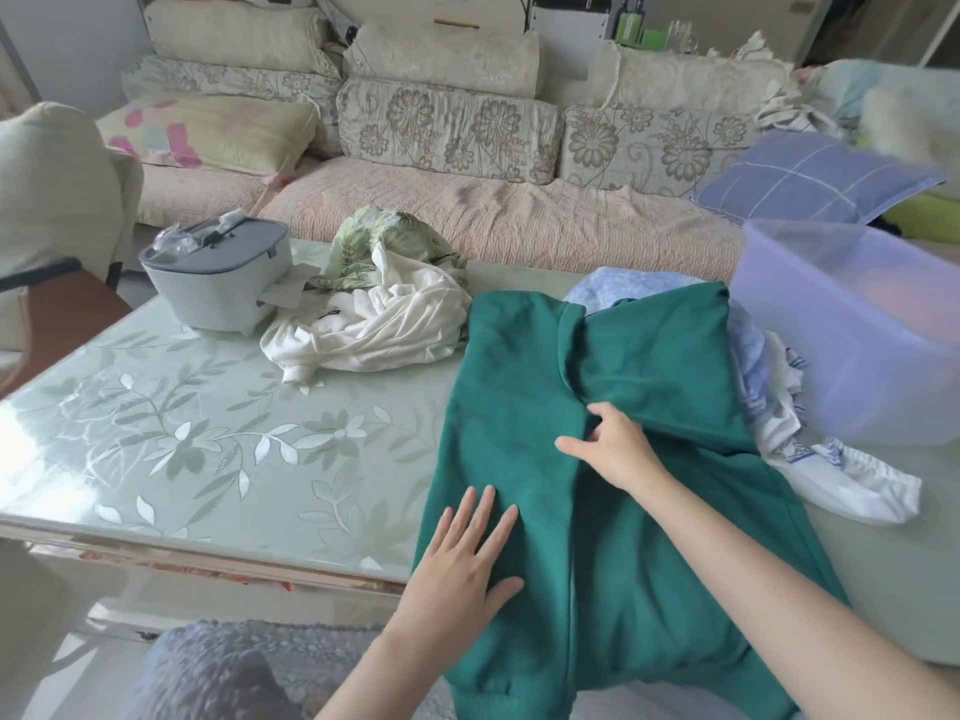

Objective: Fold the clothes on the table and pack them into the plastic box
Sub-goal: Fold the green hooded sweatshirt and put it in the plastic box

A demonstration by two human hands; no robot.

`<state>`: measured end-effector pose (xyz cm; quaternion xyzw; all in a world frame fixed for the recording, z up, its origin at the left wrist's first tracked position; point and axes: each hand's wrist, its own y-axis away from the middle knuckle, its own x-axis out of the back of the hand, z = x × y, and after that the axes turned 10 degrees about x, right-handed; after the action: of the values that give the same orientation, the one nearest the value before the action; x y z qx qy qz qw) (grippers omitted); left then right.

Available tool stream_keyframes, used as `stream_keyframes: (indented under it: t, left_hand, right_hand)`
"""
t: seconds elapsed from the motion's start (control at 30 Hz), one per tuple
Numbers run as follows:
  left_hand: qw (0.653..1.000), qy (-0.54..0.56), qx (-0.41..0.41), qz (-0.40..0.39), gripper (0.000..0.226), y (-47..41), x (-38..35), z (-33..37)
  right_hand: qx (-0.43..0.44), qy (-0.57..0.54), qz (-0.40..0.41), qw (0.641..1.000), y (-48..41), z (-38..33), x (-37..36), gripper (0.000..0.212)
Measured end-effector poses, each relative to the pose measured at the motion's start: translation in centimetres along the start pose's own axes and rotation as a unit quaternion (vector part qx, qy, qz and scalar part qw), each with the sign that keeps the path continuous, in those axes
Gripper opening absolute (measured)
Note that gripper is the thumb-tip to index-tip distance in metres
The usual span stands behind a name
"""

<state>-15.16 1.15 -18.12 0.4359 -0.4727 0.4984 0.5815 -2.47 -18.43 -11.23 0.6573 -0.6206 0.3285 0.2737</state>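
Observation:
A pair of green sweatpants (524, 387) lies spread on the table (208, 433), its cuffs hanging over the near edge. My left hand (462, 558) rests flat with straight fingers on the left leg. My right hand (610, 444) sits at the crotch seam, fingers curled and pinching the green cloth. A white garment (374, 324) and a green leaf-print one (384, 241) are heaped behind. Blue and white clothes (779, 407) lie under the pants' right side. The translucent purple plastic box (857, 324) stands at the right.
A grey lidded container (218, 278) stands at the table's back left. A sofa (467, 200) with cushions runs behind the table. A chair (57, 200) is at the left. A grey fuzzy cushion (218, 667) lies below the table's near edge.

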Motion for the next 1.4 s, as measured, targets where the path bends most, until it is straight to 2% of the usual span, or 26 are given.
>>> stream_keyframes:
  t: [0.07, 0.17, 0.27, 0.3, 0.37, 0.4, 0.43, 0.47, 0.53, 0.6, 0.63, 0.67, 0.73, 0.8, 0.87, 0.93, 1.07, 1.13, 1.23, 1.33, 1.4]
  left_hand:
    - [0.999, 0.004, 0.017, -0.035, 0.065, 0.1, -0.1, 0.2]
    - [0.999, 0.000, 0.012, -0.037, 0.061, 0.4, -0.5, 0.2]
    - [0.999, -0.033, -0.021, -0.038, 0.078, 0.1, 0.7, 0.7]
    - [0.999, -0.012, -0.022, -0.039, 0.085, -0.1, 1.1, 0.9]
    - [0.999, 0.017, -0.015, -0.027, 0.085, -0.5, 2.3, 1.3]
    - [1.000, 0.003, -0.029, 0.012, 0.081, -1.0, 2.9, 1.5]
    - [0.999, -0.004, -0.036, 0.011, 0.077, -1.5, 3.3, 1.8]
    - [0.999, -0.001, -0.041, 0.028, 0.076, -2.0, 3.7, 2.2]
    - [0.998, 0.011, -0.052, 0.039, 0.079, -3.4, 3.5, 2.5]
    - [0.999, 0.012, -0.028, -0.032, 0.079, -4.4, 3.3, 3.0]
    - [0.998, 0.005, -0.020, -0.064, 0.078, -4.8, 3.4, 3.2]
    - [0.996, -0.003, -0.011, -0.086, 0.075, -5.3, 4.0, 3.5]
    - [0.998, -0.013, -0.011, -0.067, 0.063, -6.6, 5.6, 4.4]
    - [1.000, 0.004, -0.013, 0.007, 0.048, -8.3, 7.2, 5.4]
    - [0.998, 0.034, -0.019, 0.058, 0.050, -10.0, 8.0, 6.4]
    - [0.997, 0.041, -0.034, 0.046, 0.056, -11.5, 8.0, 7.5]
    - [0.996, 0.051, -0.067, -0.018, 0.060, -13.4, 7.4, 10.1]
    - [0.996, 0.049, -0.074, -0.032, 0.061, -14.3, 7.0, 11.3]
    - [0.994, 0.051, -0.050, -0.079, 0.062, -15.7, 6.4, 12.5]
    - [0.994, 0.052, -0.008, -0.098, 0.056, -16.8, 6.5, 13.4]
    - [0.993, 0.084, 0.022, -0.086, 0.055, -17.3, 6.8, 13.8]
  right_hand:
    - [0.009, -0.006, 0.001, 1.000, 0.2, 0.2, -0.3, 0.065]
    - [0.038, 0.108, 0.046, 0.992, 0.0, 0.2, -0.2, 0.058]
    - [0.050, 0.192, 0.023, 0.980, 0.3, 1.1, -0.7, 0.064]
    - [0.059, 0.206, 0.017, 0.977, 0.6, 1.6, -1.0, 0.067]
    - [0.110, 0.223, 0.051, 0.967, 1.2, 1.8, -0.9, 0.066]
    - [0.154, 0.219, 0.074, 0.961, 1.4, 1.7, -0.6, 0.063]
    - [0.202, 0.213, 0.081, 0.953, 1.6, 1.4, -0.4, 0.057]
    - [0.241, 0.219, 0.062, 0.943, 1.8, 1.3, -0.2, 0.051]
    - [0.263, 0.255, -0.036, 0.930, 2.2, 1.3, -0.2, 0.046]
    - [0.223, 0.276, -0.134, 0.925, 2.7, 1.7, -0.7, 0.050]
    - [0.209, 0.272, -0.155, 0.926, 2.8, 2.0, -0.9, 0.051]
    - [0.205, 0.258, -0.163, 0.930, 2.8, 2.2, -1.0, 0.051]
    - [0.209, 0.207, -0.160, 0.942, 2.5, 2.4, -0.5, 0.049]
    - [0.208, 0.129, -0.118, 0.962, 2.0, 2.6, 0.7, 0.043]
    - [0.199, 0.067, -0.019, 0.978, 1.7, 3.4, 2.6, 0.039]
    - [0.155, 0.039, 0.063, 0.985, 1.4, 4.9, 4.8, 0.038]
    - [-0.028, 0.016, 0.129, 0.991, 1.2, 8.5, 8.5, 0.054]
    - [-0.117, 0.029, 0.137, 0.983, 1.5, 10.3, 9.7, 0.061]
    - [-0.198, 0.052, 0.083, 0.975, 2.6, 12.9, 10.6, 0.059]
    - [-0.214, 0.036, 0.072, 0.974, 3.1, 15.0, 10.7, 0.039]
    - [-0.219, 0.003, 0.071, 0.973, 3.0, 15.0, 11.2, 0.050]
